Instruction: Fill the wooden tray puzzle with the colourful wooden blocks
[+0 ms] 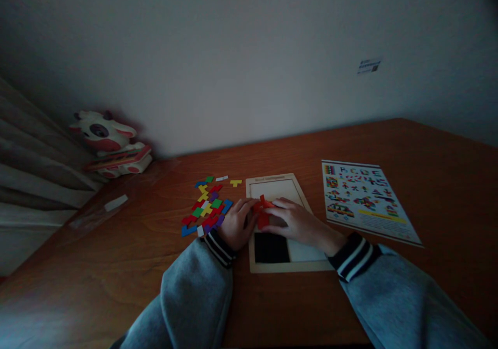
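Observation:
Both hands meet over a wooden puzzle board (272, 267) with a pale frame, a white inner panel and a black area at its lower left. My left hand (235, 224) curls its fingers and thumb at the left side of some orange-red puzzle pieces (263, 219). From the right, my right hand (293, 221) grips the same pieces between thumb and fingers. One orange piece sticks up above the others; the fingers hide their exact shapes. Left of the board lies a loose spread of coloured puzzle pieces (206, 210) in red, yellow, green, blue, purple and white.
A printed pattern sheet (363, 199) lies flat to the right of the board. At the back left a toy cow with a keyboard (116, 147) stands near the curtain (31, 152). A small white paper strip (115, 203) is on the wooden table (136, 266). The wall rises behind.

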`<state>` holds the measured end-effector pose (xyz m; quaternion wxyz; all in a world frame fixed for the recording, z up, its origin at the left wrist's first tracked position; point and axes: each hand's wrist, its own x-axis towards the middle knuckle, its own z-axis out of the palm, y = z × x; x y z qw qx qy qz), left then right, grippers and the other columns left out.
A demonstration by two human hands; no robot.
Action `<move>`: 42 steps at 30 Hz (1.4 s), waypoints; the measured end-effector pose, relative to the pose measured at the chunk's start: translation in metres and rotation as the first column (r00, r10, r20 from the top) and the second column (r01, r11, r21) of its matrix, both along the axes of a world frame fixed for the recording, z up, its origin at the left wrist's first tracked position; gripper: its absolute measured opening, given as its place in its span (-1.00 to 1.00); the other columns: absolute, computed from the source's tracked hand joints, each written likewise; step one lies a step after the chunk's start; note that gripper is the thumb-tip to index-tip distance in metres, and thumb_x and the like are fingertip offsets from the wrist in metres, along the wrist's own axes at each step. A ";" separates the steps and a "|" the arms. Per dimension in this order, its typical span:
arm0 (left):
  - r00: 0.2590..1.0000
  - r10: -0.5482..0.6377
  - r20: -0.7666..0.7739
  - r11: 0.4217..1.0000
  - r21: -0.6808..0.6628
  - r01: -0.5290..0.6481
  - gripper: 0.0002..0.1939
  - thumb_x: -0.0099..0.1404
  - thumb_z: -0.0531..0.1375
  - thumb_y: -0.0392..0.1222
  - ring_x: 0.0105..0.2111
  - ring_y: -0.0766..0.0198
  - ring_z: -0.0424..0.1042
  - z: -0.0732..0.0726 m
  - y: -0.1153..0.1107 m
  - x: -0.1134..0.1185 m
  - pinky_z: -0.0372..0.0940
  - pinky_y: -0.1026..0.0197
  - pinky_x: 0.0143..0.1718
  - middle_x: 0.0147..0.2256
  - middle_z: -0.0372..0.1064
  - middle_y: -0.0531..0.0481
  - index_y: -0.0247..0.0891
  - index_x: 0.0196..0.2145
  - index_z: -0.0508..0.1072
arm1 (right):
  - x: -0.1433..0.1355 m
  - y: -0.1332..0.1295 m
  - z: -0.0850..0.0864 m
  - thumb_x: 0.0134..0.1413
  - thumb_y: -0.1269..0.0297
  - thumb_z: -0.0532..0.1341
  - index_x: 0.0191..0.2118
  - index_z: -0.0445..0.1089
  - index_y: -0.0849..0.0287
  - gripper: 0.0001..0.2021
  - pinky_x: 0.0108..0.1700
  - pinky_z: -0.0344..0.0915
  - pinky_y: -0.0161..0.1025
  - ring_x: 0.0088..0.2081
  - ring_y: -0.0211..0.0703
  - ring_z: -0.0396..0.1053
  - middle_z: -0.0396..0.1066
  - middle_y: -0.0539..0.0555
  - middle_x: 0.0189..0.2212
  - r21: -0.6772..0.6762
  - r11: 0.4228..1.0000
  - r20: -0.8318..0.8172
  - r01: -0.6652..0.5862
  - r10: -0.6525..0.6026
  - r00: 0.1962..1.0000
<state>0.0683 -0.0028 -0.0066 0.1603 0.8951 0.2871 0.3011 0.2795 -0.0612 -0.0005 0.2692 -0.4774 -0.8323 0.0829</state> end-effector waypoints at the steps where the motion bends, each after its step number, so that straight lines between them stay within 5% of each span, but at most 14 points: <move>1: 1.000 0.002 -0.003 1.000 -0.003 -0.002 -0.64 0.36 0.09 -0.30 0.02 0.12 0.40 0.000 0.000 0.000 0.37 0.04 0.07 0.01 0.36 -0.19 -0.25 0.11 0.31 | 0.001 0.000 0.000 0.14 0.01 0.26 0.04 0.43 0.20 -0.56 -0.03 0.38 -0.09 -0.07 -0.02 0.39 0.45 0.20 -0.13 -0.008 1.000 -0.025 0.000 0.000 1.000; 9: 1.000 0.017 -0.016 1.000 -0.002 -0.018 -0.59 0.32 0.10 -0.31 0.02 0.09 0.40 0.004 -0.003 -0.001 0.37 0.01 0.07 0.02 0.35 -0.20 -0.25 0.12 0.31 | 0.011 0.005 -0.002 0.26 0.33 0.15 0.02 0.43 0.14 -0.75 0.03 0.36 -0.02 -0.05 -0.05 0.41 0.50 0.15 -0.12 0.076 0.992 -0.091 0.105 -0.098 0.991; 18: 1.000 -0.013 -0.015 1.000 -0.001 0.013 -0.60 0.32 0.06 -0.34 0.01 0.10 0.40 0.005 -0.004 0.000 0.36 0.02 0.06 0.03 0.36 -0.20 -0.26 0.11 0.30 | 0.014 0.005 -0.004 0.23 0.19 0.21 -0.03 0.47 0.17 -0.74 0.04 0.32 0.03 -0.04 0.01 0.43 0.52 0.18 -0.09 0.099 0.988 0.023 0.118 -0.120 0.992; 24: 0.999 -0.029 0.031 0.999 -0.025 0.029 -0.64 0.38 -0.02 -0.35 -0.01 0.15 0.42 0.011 -0.006 0.001 0.38 0.07 0.04 0.00 0.38 -0.19 -0.25 0.09 0.33 | 0.009 0.003 -0.001 0.12 0.06 0.30 -0.03 0.47 0.13 -0.65 0.03 0.28 0.00 -0.09 -0.01 0.42 0.52 0.14 -0.18 0.059 0.998 0.031 -0.021 0.019 0.999; 29: 0.998 -0.025 0.053 0.999 -0.032 0.027 -0.64 0.37 0.01 -0.36 0.03 0.14 0.41 0.012 -0.006 0.002 0.35 0.06 0.08 0.02 0.40 -0.18 -0.25 0.09 0.34 | 0.006 0.002 -0.001 0.18 0.15 0.27 -0.04 0.48 0.13 -0.72 0.00 0.30 -0.03 -0.11 -0.04 0.43 0.52 0.13 -0.20 0.040 0.999 0.026 -0.029 0.028 0.999; 36: 0.983 0.123 0.139 0.992 -0.058 -0.116 -0.74 0.39 0.04 -0.30 -0.10 0.15 0.45 0.011 -0.002 0.001 0.39 0.08 -0.03 -0.12 0.44 -0.16 -0.26 -0.02 0.41 | 0.003 0.006 -0.006 0.24 0.28 0.21 0.00 0.47 0.10 -0.75 0.06 0.31 -0.01 -0.02 -0.03 0.43 0.52 0.15 -0.11 0.106 0.992 0.038 -0.074 0.070 0.997; 42: 0.983 0.149 0.111 0.986 -0.096 -0.139 -0.76 0.38 0.06 -0.26 -0.30 0.21 0.46 0.012 -0.005 -0.001 0.40 0.17 -0.24 -0.26 0.44 -0.10 -0.27 -0.05 0.43 | 0.008 0.013 -0.013 0.24 0.29 0.20 0.00 0.47 0.10 -0.76 0.06 0.35 0.07 -0.01 0.02 0.44 0.53 0.14 -0.06 0.120 0.991 0.006 0.053 -0.054 0.999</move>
